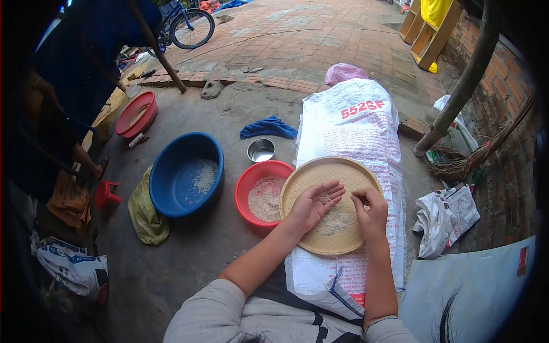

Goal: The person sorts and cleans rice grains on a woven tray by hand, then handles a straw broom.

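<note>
Some grains [325, 198] on unfurled, upturned left hand [312, 208], right hand [370, 210] pinched at fingertips, woven tray [320, 172] beneath

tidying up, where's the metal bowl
In the head view, the metal bowl sits left of the white sack, between the blue cloth and nearer red basin.

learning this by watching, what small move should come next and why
Perhaps bring the right hand to the left hand and pick through its grains: the left hand is open, palm up, with grains on it, while the right hand, fingers curled, is close by, above the woven tray.
</note>
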Demonstrator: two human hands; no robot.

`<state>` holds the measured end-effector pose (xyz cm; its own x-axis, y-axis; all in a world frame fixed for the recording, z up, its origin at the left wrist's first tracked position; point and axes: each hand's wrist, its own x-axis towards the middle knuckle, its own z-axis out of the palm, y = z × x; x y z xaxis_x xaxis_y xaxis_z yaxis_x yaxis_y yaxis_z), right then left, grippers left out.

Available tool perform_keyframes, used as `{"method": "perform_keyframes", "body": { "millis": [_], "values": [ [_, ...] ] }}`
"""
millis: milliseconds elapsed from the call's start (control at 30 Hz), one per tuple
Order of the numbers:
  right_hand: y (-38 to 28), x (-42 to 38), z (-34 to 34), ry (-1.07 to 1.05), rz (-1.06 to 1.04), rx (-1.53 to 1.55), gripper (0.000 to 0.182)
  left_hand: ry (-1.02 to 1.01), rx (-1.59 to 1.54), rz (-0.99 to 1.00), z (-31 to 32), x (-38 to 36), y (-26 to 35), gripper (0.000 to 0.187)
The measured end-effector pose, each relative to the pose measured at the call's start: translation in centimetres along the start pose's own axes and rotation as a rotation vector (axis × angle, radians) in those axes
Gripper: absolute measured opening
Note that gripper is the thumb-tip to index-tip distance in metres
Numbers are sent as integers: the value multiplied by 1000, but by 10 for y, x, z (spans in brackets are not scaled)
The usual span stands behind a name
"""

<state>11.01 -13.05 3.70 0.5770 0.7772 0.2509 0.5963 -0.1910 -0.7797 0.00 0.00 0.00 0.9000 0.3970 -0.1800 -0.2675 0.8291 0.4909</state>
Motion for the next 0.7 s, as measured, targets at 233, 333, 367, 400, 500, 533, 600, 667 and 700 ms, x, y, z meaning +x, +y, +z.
{"method": "perform_keyframes", "body": {
  "millis": [233,333,367,400,500,533,600,667,700],
  "values": [
    [-14,-2,19,94,-174,209,15,-63,47,-112,-6,2,-8,46],
    [-12,0,22,-120,-395,73,17,-81,55,-203,-4,-1,-7,44],
    [-15,0,20,-122,-394,72,17,-80,53,-203,-6,-1,-6,44],
    [-21,0,15,-37,-271,99,18,-75,39,-191,-6,0,-5,43],
    [-11,3,1,75,-111,62,21,-41,-57,-205,-6,-1,-3,39],
    [-5,2,-4,15,-107,-53,20,-37,-78,-187,-6,0,-2,39],
    [-4,-1,-7,-122,15,-32,30,-4,-84,-155,-4,-1,0,39],
    [0,-4,-2,-149,-36,-81,37,16,-79,-139,-8,1,-3,40],
    [2,-5,-1,-177,-93,-132,43,33,-75,-117,-9,1,-4,40]
  ]
}}
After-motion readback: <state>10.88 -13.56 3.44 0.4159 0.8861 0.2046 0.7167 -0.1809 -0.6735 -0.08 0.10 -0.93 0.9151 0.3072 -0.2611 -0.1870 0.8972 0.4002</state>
